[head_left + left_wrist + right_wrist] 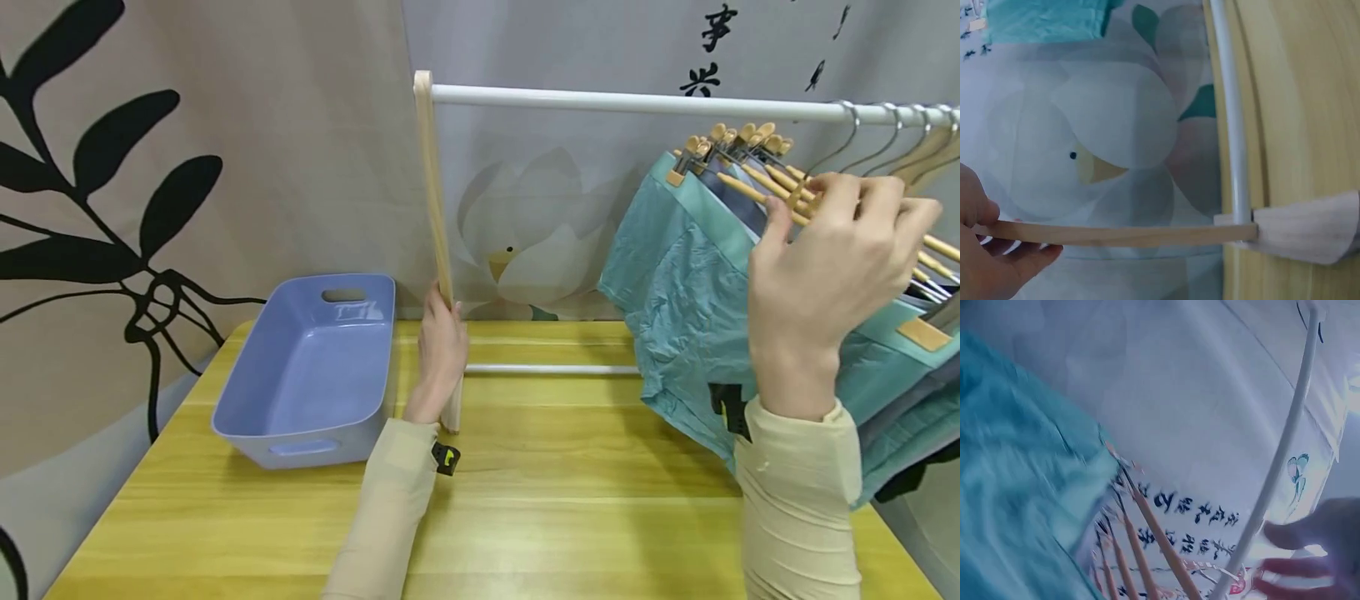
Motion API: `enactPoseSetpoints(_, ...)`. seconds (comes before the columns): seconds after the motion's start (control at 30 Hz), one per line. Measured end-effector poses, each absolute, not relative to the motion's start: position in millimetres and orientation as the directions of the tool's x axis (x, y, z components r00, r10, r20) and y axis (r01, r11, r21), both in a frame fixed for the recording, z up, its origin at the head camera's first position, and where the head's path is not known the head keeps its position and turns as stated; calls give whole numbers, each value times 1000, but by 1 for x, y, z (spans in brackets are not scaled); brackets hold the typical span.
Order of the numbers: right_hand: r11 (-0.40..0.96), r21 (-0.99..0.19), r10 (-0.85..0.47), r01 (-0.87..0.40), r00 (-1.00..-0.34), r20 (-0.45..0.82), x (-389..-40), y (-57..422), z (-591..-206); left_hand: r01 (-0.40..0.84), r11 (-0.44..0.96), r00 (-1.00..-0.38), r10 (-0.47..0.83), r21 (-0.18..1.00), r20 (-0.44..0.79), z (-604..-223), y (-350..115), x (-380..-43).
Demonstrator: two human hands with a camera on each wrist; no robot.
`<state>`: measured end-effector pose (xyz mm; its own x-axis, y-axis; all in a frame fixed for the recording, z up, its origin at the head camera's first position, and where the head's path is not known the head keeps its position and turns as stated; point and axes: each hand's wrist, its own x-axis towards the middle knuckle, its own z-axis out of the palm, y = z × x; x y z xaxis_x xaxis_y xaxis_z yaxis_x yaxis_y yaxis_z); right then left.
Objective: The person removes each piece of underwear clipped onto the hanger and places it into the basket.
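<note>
My left hand [442, 350] grips the wooden side post [431, 183] of a clothes rack; in the left wrist view, its thumb and fingers lie on opposite sides of the post [1147, 235]. At the right, my right hand [832, 258] is at the wooden clip hangers [742, 185], fingers bent and parted. The right wrist view shows a gap between thumb and fingers, beside the white rail [1285, 437]. Teal shorts [675, 267] hang clipped to the front hanger, with other garments behind them. The hanger hooks [855, 125] sit over the rail.
A blue plastic basket [330, 358] stands on the left of the wooden table [525, 517]. A thin lower bar [551, 369] runs along the rack's base. Behind hangs a printed curtain [315, 150].
</note>
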<state>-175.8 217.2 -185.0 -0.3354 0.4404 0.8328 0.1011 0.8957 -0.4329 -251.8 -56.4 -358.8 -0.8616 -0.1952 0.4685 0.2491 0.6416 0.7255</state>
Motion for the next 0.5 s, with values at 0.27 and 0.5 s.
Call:
enactPoseSetpoints(0.27, 850, -240, 527, 470, -732, 432, -189, 243, -169, 270, 730, -809, -181, 627, 559, -368, -59, -254)
enactPoseSetpoints(0.5, 856, -232, 512, 461, -698, 501, -193, 248, -170, 291, 756, -781, -166, 586, 602, -367, -59, -256)
